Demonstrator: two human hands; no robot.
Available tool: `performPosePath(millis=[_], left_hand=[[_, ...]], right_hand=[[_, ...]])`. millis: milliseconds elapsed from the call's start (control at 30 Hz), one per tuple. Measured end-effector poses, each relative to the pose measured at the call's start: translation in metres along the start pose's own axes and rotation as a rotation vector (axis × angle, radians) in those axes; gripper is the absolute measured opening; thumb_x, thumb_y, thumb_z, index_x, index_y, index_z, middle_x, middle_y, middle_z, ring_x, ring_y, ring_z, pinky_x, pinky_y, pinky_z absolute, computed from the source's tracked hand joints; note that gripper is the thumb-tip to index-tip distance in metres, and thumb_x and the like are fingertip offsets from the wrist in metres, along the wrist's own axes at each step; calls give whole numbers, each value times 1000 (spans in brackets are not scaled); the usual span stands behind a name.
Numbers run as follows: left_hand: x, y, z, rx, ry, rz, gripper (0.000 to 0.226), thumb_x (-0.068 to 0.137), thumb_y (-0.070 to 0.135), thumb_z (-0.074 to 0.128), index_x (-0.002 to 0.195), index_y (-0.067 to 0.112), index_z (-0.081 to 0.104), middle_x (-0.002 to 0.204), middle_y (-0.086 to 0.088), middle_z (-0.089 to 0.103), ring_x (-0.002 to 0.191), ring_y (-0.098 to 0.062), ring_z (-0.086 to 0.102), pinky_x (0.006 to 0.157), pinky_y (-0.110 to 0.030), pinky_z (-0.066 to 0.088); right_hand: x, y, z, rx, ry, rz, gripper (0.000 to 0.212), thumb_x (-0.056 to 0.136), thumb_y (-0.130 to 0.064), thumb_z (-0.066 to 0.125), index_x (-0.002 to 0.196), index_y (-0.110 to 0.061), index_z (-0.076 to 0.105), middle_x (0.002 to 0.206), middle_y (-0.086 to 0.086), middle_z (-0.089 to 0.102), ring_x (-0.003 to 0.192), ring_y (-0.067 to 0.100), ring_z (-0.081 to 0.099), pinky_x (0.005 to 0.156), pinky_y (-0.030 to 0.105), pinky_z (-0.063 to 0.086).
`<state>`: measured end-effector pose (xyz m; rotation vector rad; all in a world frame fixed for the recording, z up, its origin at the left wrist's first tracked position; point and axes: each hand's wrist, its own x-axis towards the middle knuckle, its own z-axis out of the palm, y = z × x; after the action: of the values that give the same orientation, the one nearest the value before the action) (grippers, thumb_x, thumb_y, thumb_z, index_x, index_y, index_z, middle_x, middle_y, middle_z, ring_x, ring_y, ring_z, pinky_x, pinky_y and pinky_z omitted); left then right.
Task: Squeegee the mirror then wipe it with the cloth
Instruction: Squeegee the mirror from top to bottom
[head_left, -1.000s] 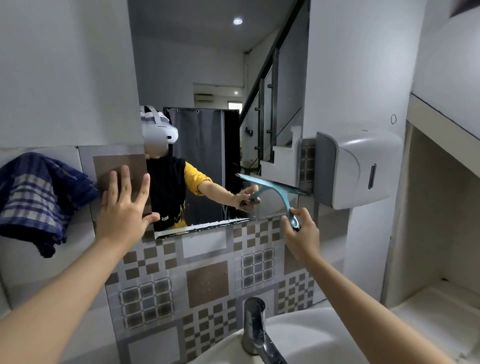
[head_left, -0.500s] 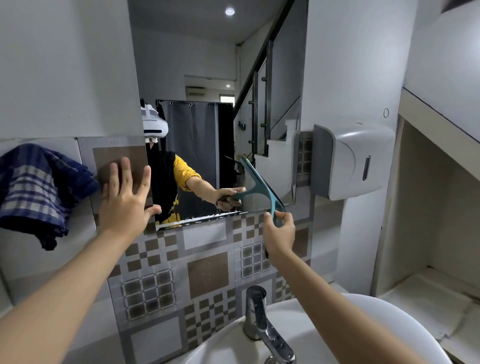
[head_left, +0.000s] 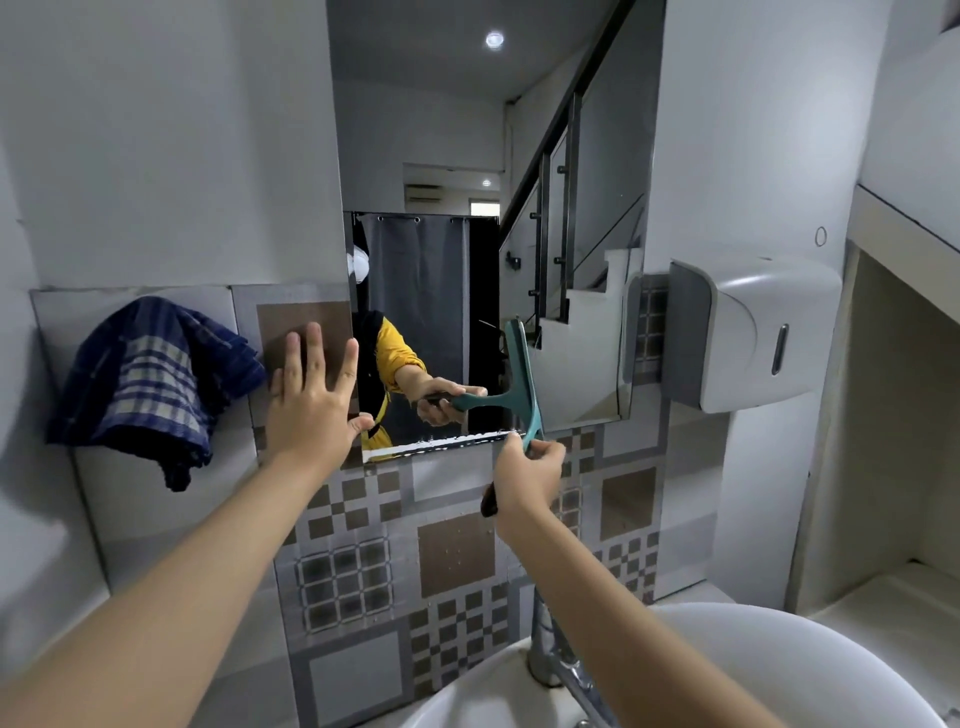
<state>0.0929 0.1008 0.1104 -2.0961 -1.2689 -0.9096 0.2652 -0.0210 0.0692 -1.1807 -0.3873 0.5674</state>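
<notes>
A tall wall mirror (head_left: 441, 156) hangs above patterned tiles. My right hand (head_left: 530, 475) grips the handle of a teal squeegee (head_left: 523, 382), whose blade stands nearly upright against the glass near the mirror's lower edge, right of centre. A line of water drops runs along that lower edge. My left hand (head_left: 311, 405) lies flat with fingers spread on the tile at the mirror's left edge, its thumb on the glass. A blue checked cloth (head_left: 150, 384) hangs on the wall to the left, a short way from my left hand.
A white paper dispenser (head_left: 748, 332) juts from the wall right of the mirror. Below me are a white basin (head_left: 779, 670) and a chrome tap (head_left: 558, 660). A recessed shelf (head_left: 893, 597) opens at the right.
My right hand has carried the squeegee leftward along the bottom of the mirror, and the blade has turned from nearly level to nearly upright. My left hand stays on the wall.
</notes>
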Motion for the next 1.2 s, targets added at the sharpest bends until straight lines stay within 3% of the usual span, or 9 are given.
performPosePath(millis=[267, 467, 667, 833, 967, 1200], left_hand=[[-2, -3, -4, -27, -5, 14, 99, 70, 48, 71, 147, 20, 14, 155, -21, 2, 141, -42, 4, 106, -59, 27], [-5, -9, -5, -31, 7, 47, 96, 71, 46, 71, 146, 23, 16, 155, -20, 5, 141, -41, 6, 106, -57, 27], [-5, -14, -4, -34, 12, 75, 96, 70, 48, 71, 146, 23, 17, 155, -17, 3, 142, -38, 2, 106, -55, 28], [-12, -28, 0, 11, -45, 97, 106, 64, 45, 78, 146, 22, 14, 156, -11, -5, 142, -33, -2, 95, -56, 43], [-15, -32, 1, 21, -67, 104, 107, 64, 41, 80, 147, 21, 14, 156, -10, -7, 143, -32, -3, 94, -55, 45], [-24, -45, 3, 29, -106, 115, 113, 63, 37, 80, 147, 20, 6, 155, -6, -14, 143, -28, -5, 98, -53, 44]], right_hand=[[-43, 8, 34, 36, 3, 30, 15, 96, -23, 51, 105, -16, 41, 100, 9, 58, 69, 14, 56, 50, 22, 42], [-69, 15, 59, 72, -5, 67, 15, 96, -22, 51, 106, -19, 40, 84, -4, 49, 72, 15, 58, 57, 27, 50], [-95, 21, 84, 128, -68, 74, 16, 95, -20, 53, 102, -22, 38, 83, -9, 47, 75, 11, 59, 57, 20, 49], [-101, 28, 89, 129, -79, 58, 18, 95, -21, 55, 103, -23, 39, 86, -10, 49, 77, 10, 60, 57, 17, 48], [-108, 39, 90, 82, -100, -9, 18, 94, -22, 56, 102, -22, 40, 89, -5, 55, 77, 12, 62, 57, 19, 51], [-111, 60, 79, -34, -182, -111, 17, 95, -22, 53, 106, -20, 41, 85, 2, 60, 61, 7, 58, 45, 10, 43]])
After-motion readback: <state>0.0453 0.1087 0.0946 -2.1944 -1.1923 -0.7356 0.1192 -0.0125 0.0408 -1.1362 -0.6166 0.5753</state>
